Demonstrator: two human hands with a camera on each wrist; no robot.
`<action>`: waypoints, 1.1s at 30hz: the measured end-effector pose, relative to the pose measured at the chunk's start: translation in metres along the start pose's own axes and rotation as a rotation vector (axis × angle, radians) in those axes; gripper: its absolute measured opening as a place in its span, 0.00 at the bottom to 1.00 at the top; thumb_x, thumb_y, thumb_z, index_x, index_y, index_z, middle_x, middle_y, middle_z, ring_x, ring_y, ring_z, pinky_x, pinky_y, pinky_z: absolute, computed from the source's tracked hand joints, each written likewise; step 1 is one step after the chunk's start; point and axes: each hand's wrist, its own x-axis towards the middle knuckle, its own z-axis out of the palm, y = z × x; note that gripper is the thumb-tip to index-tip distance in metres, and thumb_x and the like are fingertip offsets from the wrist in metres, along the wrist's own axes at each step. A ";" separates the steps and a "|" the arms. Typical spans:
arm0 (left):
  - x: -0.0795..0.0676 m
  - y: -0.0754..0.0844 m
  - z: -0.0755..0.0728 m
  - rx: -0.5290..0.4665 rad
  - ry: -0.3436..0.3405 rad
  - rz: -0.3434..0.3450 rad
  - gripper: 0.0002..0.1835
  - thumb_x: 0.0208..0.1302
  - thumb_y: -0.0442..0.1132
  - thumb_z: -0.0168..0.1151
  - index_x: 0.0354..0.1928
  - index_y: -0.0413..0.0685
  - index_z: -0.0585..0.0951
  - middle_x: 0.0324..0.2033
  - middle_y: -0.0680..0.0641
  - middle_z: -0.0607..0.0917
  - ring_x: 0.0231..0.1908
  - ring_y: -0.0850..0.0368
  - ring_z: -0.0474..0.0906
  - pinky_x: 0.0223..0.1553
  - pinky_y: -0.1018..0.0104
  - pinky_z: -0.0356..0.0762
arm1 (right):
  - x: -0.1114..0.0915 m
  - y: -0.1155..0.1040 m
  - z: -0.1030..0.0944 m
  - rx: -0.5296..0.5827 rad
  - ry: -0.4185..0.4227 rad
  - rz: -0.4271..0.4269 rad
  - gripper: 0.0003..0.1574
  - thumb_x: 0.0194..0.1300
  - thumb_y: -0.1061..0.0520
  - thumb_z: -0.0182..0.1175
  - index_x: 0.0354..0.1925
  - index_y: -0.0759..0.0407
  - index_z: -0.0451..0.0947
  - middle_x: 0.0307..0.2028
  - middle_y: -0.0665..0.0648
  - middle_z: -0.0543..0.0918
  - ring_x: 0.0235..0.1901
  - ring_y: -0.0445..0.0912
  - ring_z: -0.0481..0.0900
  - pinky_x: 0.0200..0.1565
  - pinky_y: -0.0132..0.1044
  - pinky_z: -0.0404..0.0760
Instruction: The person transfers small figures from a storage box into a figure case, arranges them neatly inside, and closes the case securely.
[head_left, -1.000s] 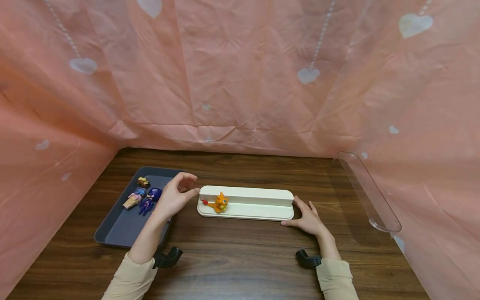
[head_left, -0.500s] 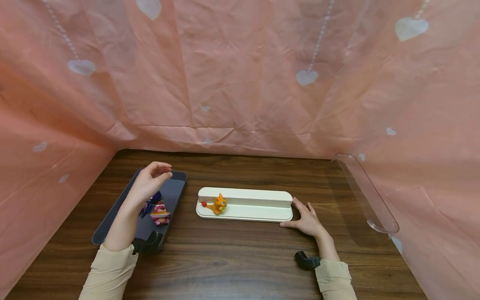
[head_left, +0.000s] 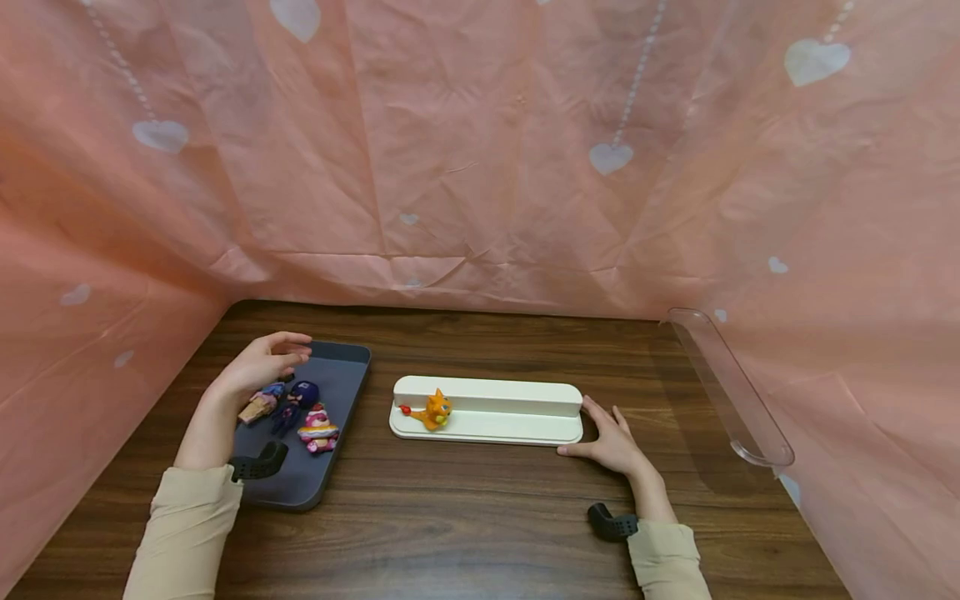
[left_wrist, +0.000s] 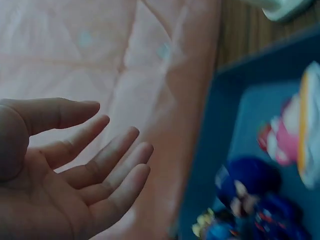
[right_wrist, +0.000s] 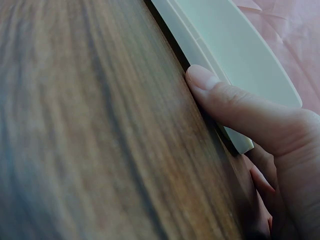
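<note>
My left hand (head_left: 258, 364) hovers over the far left part of the grey tray (head_left: 347, 387), fingers loosely bent and nothing between them in the left wrist view. Below it lie a dark-blue figurine (head_left: 304, 394), a figurine with an ice-cream-cone-like body (head_left: 259, 405) and a pink bear figurine (head_left: 320, 440). A yellow-haired figurine (left_wrist: 202, 222) shows at the bottom of the left wrist view, mostly hidden from the head view. My right hand (head_left: 617, 442) holds the right end of a white stepped display stand (head_left: 517, 427), thumb on its front edge. An orange dragon-like figurine (head_left: 437, 410) stands at the stand's left end.
A clear plastic cover (head_left: 731, 387) stands at the right side of the brown wooden table (head_left: 465, 508). Pink curtains (head_left: 480, 167) with white hearts enclose the back and both sides.
My left hand has moved left from beside the white stand to over the far left of the tray, uncovering the pink bear figurine. My right hand has stayed at the stand's end.
</note>
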 end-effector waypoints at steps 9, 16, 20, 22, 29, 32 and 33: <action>0.009 -0.046 -0.001 0.053 -0.051 -0.058 0.27 0.68 0.38 0.47 0.64 0.30 0.58 0.59 0.26 0.65 0.57 0.34 0.65 0.55 0.44 0.66 | -0.004 -0.002 0.003 0.006 -0.007 0.006 0.67 0.40 0.34 0.69 0.68 0.62 0.52 0.67 0.68 0.54 0.67 0.63 0.45 0.64 0.57 0.33; 0.014 -0.059 0.001 0.132 -0.051 -0.084 0.27 0.65 0.37 0.50 0.62 0.29 0.60 0.57 0.24 0.65 0.48 0.39 0.70 0.35 0.56 0.75 | -0.004 0.000 0.004 0.017 -0.008 0.008 0.67 0.40 0.33 0.69 0.68 0.62 0.51 0.68 0.67 0.53 0.67 0.63 0.45 0.64 0.57 0.33; 0.018 -0.061 0.001 0.192 -0.077 -0.041 0.29 0.64 0.40 0.54 0.61 0.29 0.62 0.58 0.26 0.65 0.55 0.33 0.66 0.48 0.48 0.72 | -0.004 0.000 0.003 0.013 -0.004 0.018 0.68 0.39 0.33 0.69 0.69 0.62 0.51 0.68 0.67 0.53 0.67 0.64 0.41 0.64 0.58 0.33; 0.019 -0.061 0.003 0.217 -0.084 -0.018 0.29 0.63 0.40 0.55 0.61 0.28 0.63 0.58 0.26 0.66 0.57 0.32 0.64 0.53 0.43 0.67 | -0.003 0.001 0.002 0.010 -0.002 0.020 0.68 0.39 0.33 0.69 0.69 0.62 0.51 0.68 0.67 0.53 0.67 0.64 0.41 0.64 0.58 0.33; 0.020 -0.056 0.012 0.327 -0.087 -0.008 0.26 0.56 0.35 0.61 0.54 0.25 0.70 0.52 0.26 0.72 0.53 0.35 0.68 0.53 0.43 0.66 | -0.002 0.000 0.000 -0.006 0.005 0.011 0.67 0.40 0.33 0.69 0.69 0.62 0.51 0.68 0.67 0.53 0.67 0.63 0.45 0.64 0.56 0.33; 0.019 -0.054 0.014 0.377 -0.079 -0.022 0.24 0.54 0.34 0.61 0.52 0.27 0.72 0.51 0.27 0.73 0.50 0.36 0.69 0.50 0.43 0.67 | -0.001 0.000 -0.001 -0.014 0.006 -0.005 0.67 0.40 0.34 0.69 0.68 0.63 0.51 0.67 0.68 0.53 0.67 0.64 0.47 0.64 0.57 0.34; 0.018 -0.053 0.014 0.385 -0.076 -0.022 0.23 0.54 0.34 0.61 0.51 0.27 0.73 0.50 0.27 0.74 0.49 0.37 0.70 0.50 0.43 0.68 | -0.001 0.000 -0.001 -0.015 0.007 -0.007 0.66 0.40 0.34 0.69 0.68 0.63 0.52 0.67 0.68 0.53 0.67 0.64 0.47 0.64 0.57 0.34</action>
